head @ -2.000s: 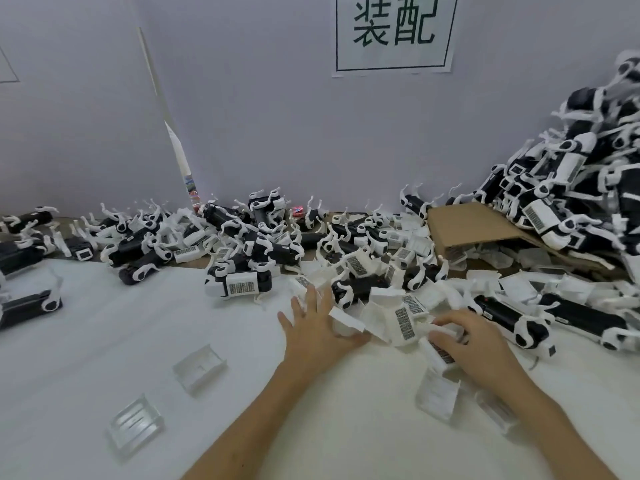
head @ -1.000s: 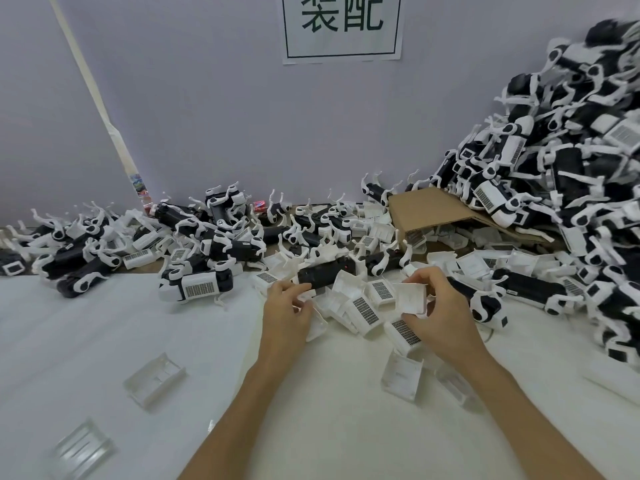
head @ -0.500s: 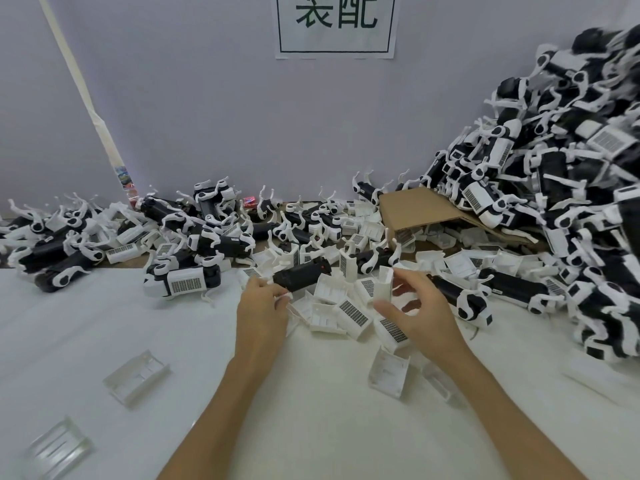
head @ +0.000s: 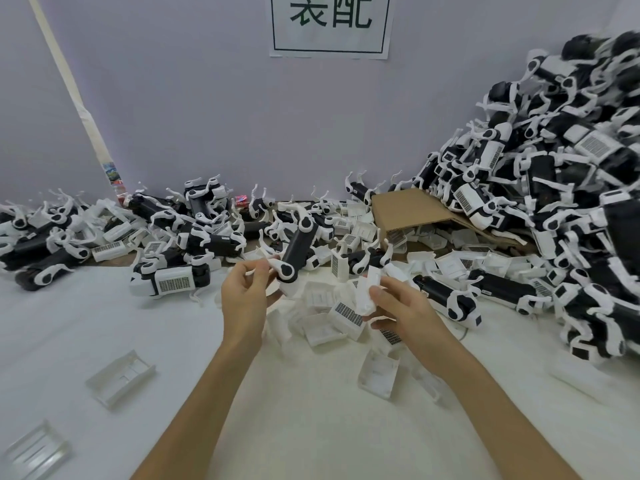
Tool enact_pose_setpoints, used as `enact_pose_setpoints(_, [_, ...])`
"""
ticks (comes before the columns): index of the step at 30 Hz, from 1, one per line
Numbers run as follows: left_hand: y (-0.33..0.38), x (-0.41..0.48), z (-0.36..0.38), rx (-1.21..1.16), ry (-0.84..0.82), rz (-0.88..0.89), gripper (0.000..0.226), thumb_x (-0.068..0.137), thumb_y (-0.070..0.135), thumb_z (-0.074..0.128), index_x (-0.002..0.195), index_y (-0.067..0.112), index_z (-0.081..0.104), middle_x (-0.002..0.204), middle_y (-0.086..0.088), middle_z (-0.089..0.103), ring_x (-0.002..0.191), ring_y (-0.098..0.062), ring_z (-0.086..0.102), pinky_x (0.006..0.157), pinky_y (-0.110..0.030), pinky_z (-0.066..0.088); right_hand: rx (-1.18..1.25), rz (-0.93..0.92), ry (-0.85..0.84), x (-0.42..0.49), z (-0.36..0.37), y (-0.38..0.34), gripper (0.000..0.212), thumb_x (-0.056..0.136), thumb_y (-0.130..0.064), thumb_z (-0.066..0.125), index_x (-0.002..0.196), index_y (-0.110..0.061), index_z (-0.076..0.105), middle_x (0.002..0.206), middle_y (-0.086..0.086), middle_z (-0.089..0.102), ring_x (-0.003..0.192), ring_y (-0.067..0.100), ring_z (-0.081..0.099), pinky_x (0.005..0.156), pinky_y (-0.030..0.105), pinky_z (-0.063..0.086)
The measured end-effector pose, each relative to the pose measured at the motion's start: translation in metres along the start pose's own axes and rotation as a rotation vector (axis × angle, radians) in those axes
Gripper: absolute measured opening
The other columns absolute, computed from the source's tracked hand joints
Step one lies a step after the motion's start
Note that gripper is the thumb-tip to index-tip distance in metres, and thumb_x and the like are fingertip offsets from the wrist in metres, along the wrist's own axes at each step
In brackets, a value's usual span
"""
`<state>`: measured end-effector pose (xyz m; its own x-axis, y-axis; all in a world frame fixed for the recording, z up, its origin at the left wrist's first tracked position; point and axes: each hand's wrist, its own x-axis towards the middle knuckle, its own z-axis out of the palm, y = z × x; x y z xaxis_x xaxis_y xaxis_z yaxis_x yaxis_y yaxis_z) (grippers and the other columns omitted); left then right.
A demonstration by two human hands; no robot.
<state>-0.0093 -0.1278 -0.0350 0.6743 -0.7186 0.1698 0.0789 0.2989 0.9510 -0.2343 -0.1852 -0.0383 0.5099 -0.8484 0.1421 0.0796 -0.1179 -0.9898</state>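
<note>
left hand (head: 242, 303) lifted black body (head: 300, 247); right hand (head: 406, 310) raised white cover (head: 366, 289)

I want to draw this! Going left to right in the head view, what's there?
Clear plastic block, white plastic tray, left hand, black plastic toy with white legs that it holds, small white plastic cover, right hand gripping it, tall heap of black-and-white toys.

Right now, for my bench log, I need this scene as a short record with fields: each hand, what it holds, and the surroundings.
Left hand: pinches the white lower end of a black-and-white plastic four-legged toy, held tilted
Right hand: grips a small white plastic shell piece
Held parts: apart, not joined
Under the hands: loose white barcode-labelled shells on the white table
Right side: tall heap of similar toys
Back: brown cardboard sheet, paper wall sign
</note>
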Motion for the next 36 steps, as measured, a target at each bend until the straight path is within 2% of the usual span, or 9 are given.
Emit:
enact_pose_setpoints(3, [0.003, -0.008, 0.008, -0.014, -0.084, -0.017, 0.016, 0.104, 0.019, 0.053, 0.093, 0.010, 0.061, 0.099, 0.003, 0.077, 0.093, -0.013, 0.074, 0.070, -0.024, 0.059, -0.052, -0.065, 0.134, -0.001, 0.001, 0.002, 0.037, 0.077, -0.031, 0.081, 0.112, -0.030, 0.067, 0.100, -0.006, 0.074, 0.090, 0.014, 0.069, 0.072, 0.023, 0.054])
enact_pose_setpoints(5, [0.003, -0.013, 0.012, -0.005, -0.138, -0.009, 0.019, 0.105, 0.020, 0.051, 0.093, 0.010, 0.061, 0.095, 0.002, 0.078, 0.087, -0.015, 0.075, 0.063, -0.023, 0.058, -0.282, -0.252, 0.306, -0.002, 0.001, 0.003, 0.041, 0.078, -0.018, 0.085, 0.108, -0.037, 0.065, 0.103, -0.017, 0.069, 0.089, 0.008, 0.065, 0.072, 0.018, 0.052])
enact_pose_setpoints(7, [0.002, -0.016, 0.015, 0.019, -0.179, -0.024, 0.021, 0.105, 0.023, 0.049, 0.092, 0.012, 0.061, 0.091, 0.000, 0.078, 0.078, -0.015, 0.074, 0.057, -0.024, 0.057, -0.530, -0.450, 0.393, -0.002, 0.000, 0.004, 0.052, 0.076, -0.011, 0.084, 0.110, -0.042, 0.061, 0.106, -0.022, 0.061, 0.090, 0.006, 0.060, 0.070, 0.015, 0.047])
enact_pose_setpoints(10, [-0.001, -0.018, 0.018, 0.044, -0.184, -0.079, 0.023, 0.106, 0.026, 0.048, 0.092, 0.013, 0.060, 0.084, 0.001, 0.074, 0.064, -0.010, 0.067, 0.049, -0.025, 0.053, -0.668, -0.562, 0.354, -0.003, -0.001, 0.006, 0.061, 0.075, -0.003, 0.084, 0.118, -0.039, 0.060, 0.113, -0.019, 0.053, 0.088, 0.004, 0.058, 0.070, 0.010, 0.042])
enact_pose_setpoints(13, [-0.002, -0.019, 0.018, 0.066, -0.208, -0.073, 0.024, 0.106, 0.027, 0.048, 0.089, 0.013, 0.057, 0.069, 0.011, 0.069, 0.057, -0.006, 0.061, 0.045, -0.025, 0.051, -0.754, -0.599, 0.286, -0.004, 0.004, 0.010, 0.060, 0.074, 0.000, 0.082, 0.121, -0.033, 0.065, 0.114, -0.015, 0.052, 0.087, 0.003, 0.057, 0.071, 0.008, 0.042])
enact_pose_setpoints(16, [-0.001, -0.020, 0.017, 0.079, -0.241, -0.061, 0.025, 0.106, 0.029, 0.048, 0.088, 0.015, 0.056, 0.079, 0.001, 0.069, 0.065, -0.013, 0.064, 0.049, -0.029, 0.055, -0.821, -0.652, 0.294, -0.005, 0.010, 0.011, 0.059, 0.074, 0.001, 0.082, 0.124, -0.026, 0.067, 0.115, -0.008, 0.053, 0.087, 0.001, 0.056, 0.073, 0.007, 0.042])
enact_pose_setpoints(20, [0.000, -0.023, 0.019, 0.080, -0.280, -0.057, 0.024, 0.106, 0.029, 0.047, 0.088, 0.016, 0.056, 0.075, 0.004, 0.072, 0.064, -0.012, 0.067, 0.049, -0.028, 0.054, -0.846, -0.701, 0.309, -0.007, 0.013, 0.009, 0.060, 0.072, 0.003, 0.082, 0.124, -0.024, 0.067, 0.116, -0.006, 0.052, 0.086, -0.001, 0.054, 0.075, 0.006, 0.042])
enact_pose_setpoints(23, [0.003, -0.024, 0.020, 0.083, -0.294, -0.053, 0.025, 0.105, 0.029, 0.047, 0.087, 0.016, 0.056, 0.079, 0.000, 0.071, 0.065, -0.014, 0.067, 0.050, -0.028, 0.054, -0.850, -0.722, 0.310, -0.008, 0.015, 0.009, 0.060, 0.072, 0.003, 0.083, 0.123, -0.023, 0.068, 0.116, -0.005, 0.050, 0.086, -0.001, 0.054, 0.075, 0.006, 0.042])
enact_pose_setpoints(36, [0.007, -0.027, 0.018, 0.076, -0.286, -0.062, 0.025, 0.105, 0.030, 0.048, 0.085, 0.017, 0.056, 0.078, 0.004, 0.074, 0.065, -0.010, 0.068, 0.052, -0.022, 0.052, -0.815, -0.763, 0.343, -0.007, 0.014, 0.011, 0.063, 0.072, 0.004, 0.083, 0.125, -0.024, 0.066, 0.112, -0.006, 0.051, 0.081, 0.002, 0.052, 0.074, 0.007, 0.042])
